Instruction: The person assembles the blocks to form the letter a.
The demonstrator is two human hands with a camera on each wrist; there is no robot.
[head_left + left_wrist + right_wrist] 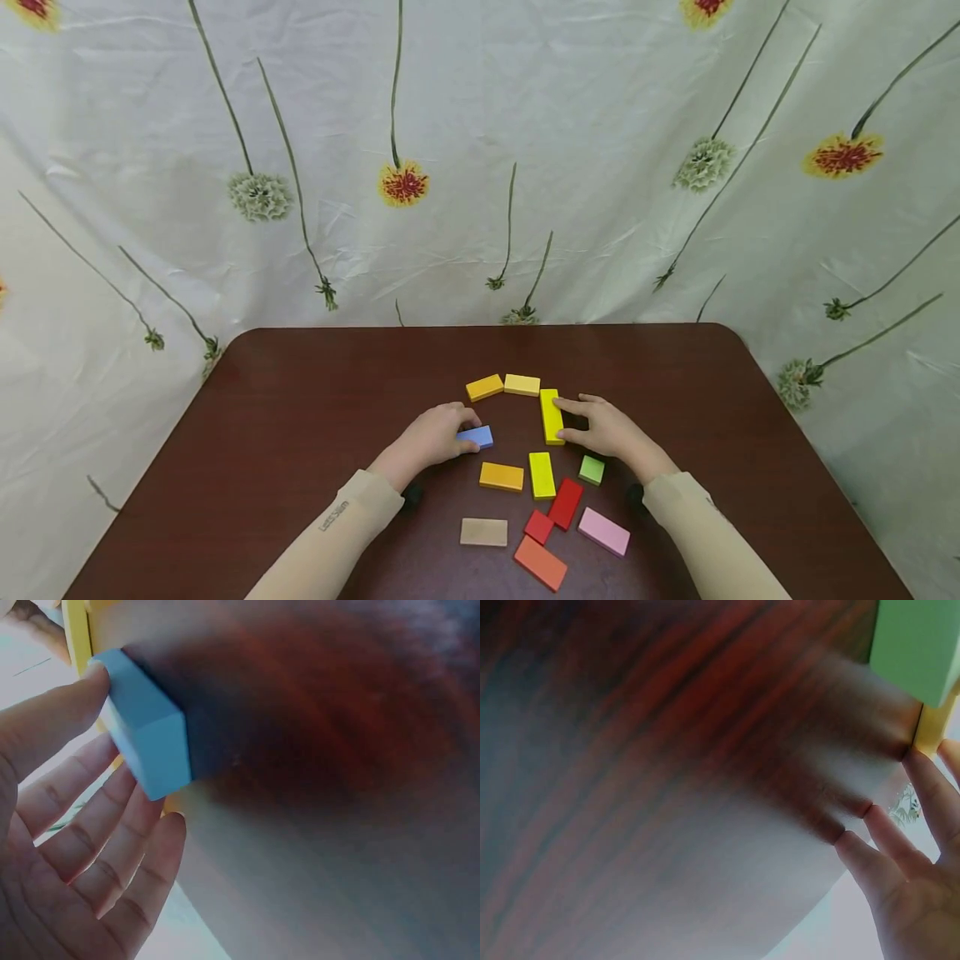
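My left hand (435, 435) pinches a small blue block (477, 436) between thumb and fingers. In the left wrist view the thumb lies against one side of the blue block (150, 724), with the other fingers extended below. The right hand (606, 427), fingers spread and fairly straight, touches the long bright yellow block (552, 417) with thumb and index finger. A fingertip meets the yellow block (932, 726) in the right wrist view. Beyond it, an orange-yellow block (484, 387) and a pale yellow block (522, 384) lie nearly end to end.
Nearer on the dark brown table (337, 375) lie an orange block (502, 477), another yellow block (542, 476), a green block (592, 469), red blocks (566, 503), a pink block (603, 532), a coral block (541, 562) and a tan block (483, 532). A flowered cloth (465, 108) hangs behind.
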